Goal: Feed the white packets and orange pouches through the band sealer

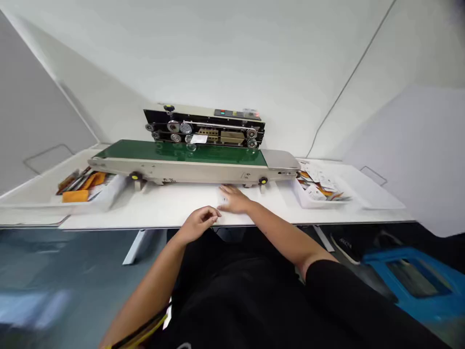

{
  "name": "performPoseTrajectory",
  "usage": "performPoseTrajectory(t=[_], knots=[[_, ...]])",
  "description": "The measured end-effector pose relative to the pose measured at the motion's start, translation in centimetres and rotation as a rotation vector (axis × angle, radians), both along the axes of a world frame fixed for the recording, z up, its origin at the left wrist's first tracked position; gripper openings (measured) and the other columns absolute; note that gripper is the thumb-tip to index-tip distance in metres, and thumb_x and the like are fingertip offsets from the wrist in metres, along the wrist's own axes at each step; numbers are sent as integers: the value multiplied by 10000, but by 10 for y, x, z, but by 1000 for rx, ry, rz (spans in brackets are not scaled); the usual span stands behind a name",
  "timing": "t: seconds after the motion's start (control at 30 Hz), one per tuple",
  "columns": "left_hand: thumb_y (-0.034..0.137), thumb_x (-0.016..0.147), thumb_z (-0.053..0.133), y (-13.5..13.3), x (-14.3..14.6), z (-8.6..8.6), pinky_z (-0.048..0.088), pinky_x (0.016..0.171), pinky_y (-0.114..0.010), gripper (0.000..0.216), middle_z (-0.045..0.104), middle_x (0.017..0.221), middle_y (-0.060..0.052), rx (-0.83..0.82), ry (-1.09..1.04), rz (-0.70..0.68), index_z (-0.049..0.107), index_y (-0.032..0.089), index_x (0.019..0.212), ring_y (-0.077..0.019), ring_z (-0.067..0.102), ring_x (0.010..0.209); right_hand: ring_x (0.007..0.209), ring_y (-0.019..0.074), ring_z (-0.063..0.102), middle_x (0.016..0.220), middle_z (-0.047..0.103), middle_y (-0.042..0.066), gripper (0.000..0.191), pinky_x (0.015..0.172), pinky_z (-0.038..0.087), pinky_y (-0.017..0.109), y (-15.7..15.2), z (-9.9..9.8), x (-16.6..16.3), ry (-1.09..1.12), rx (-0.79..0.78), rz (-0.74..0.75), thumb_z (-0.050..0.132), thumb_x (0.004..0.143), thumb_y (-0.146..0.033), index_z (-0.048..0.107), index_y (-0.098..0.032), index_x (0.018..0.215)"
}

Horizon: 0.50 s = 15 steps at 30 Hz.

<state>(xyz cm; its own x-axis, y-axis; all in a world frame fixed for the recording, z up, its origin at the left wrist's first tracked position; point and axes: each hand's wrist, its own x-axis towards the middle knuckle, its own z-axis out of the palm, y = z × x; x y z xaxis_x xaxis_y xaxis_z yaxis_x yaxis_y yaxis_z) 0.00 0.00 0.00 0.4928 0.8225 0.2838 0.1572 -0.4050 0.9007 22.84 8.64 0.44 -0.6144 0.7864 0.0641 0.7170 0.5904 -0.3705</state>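
Bright, even light with only soft shadows; the walls [232,58] bow toward the wide-angle edges; the floor [36,308] smears into blur at lower left.

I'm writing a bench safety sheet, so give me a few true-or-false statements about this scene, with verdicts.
1. The right hand touches a small white paper on the table. True.
2. The left hand grips a pouch. False: it rests curled near the table's front edge, with nothing visible in it.
3. The sealing machine has a green belt. True.
4. The tray of white packets stands to the left of the sealing machine. False: it stands to the machine's right.
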Motion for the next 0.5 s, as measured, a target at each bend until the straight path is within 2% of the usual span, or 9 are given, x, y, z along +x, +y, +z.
performPoseTrajectory(t=[0.1, 0.2, 0.27, 0.33, 0.4, 0.5], knots=[[437, 958, 639, -3, 2, 0, 493, 844, -336, 261, 693, 992, -71, 3, -41, 32, 639, 180, 909, -217, 637, 934, 1557, 357, 226, 1663, 283, 173, 1081, 1263, 227, 476, -26, -9, 8, 71, 23, 139, 738, 767, -703, 363, -120, 1597], [434, 951, 655, -4, 4, -1, 501, 810, -324, 250, 682, 1026, -73, 6, -96, 67, 644, 188, 993, -211, 637, 915, 1507, 302, 360, 1572, 474, 120, 873, 1250, 270, 443, -42, -15, 15, 154, 33, 238, 760, 809, -600, 488, -201, 1536], [428, 949, 665, -4, 4, -3, 505, 796, -318, 268, 672, 1064, -77, 3, -124, 80, 634, 197, 1081, -205, 636, 908, 1493, 299, 384, 1553, 504, 99, 772, 1249, 270, 455, -46, -16, 18, 174, 40, 310, 776, 819, -534, 547, -237, 1493], [423, 948, 672, -3, 3, -5, 505, 789, -313, 293, 660, 1088, -78, -2, -138, 83, 620, 202, 1132, -198, 631, 899, 1500, 317, 370, 1577, 471, 100, 761, 1246, 271, 477, -47, -16, 19, 174, 41, 370, 815, 790, -455, 565, -247, 1478], [423, 946, 679, -2, 2, -6, 500, 777, -307, 313, 651, 1088, -77, -10, -145, 84, 614, 201, 1157, -191, 625, 883, 1472, 311, 417, 1565, 486, 106, 727, 1227, 313, 472, -48, -14, 20, 221, 33, 388, 808, 788, -346, 575, -244, 1469], [416, 948, 682, -1, 1, -8, 486, 752, -298, 333, 645, 1057, -72, -25, -154, 91, 606, 199, 1188, -184, 615, 856, 1298, 249, 606, 1392, 654, 92, 475, 1145, 436, 415, -53, -10, 22, 431, -14, 344, 681, 871, -243, 681, -237, 1346]])
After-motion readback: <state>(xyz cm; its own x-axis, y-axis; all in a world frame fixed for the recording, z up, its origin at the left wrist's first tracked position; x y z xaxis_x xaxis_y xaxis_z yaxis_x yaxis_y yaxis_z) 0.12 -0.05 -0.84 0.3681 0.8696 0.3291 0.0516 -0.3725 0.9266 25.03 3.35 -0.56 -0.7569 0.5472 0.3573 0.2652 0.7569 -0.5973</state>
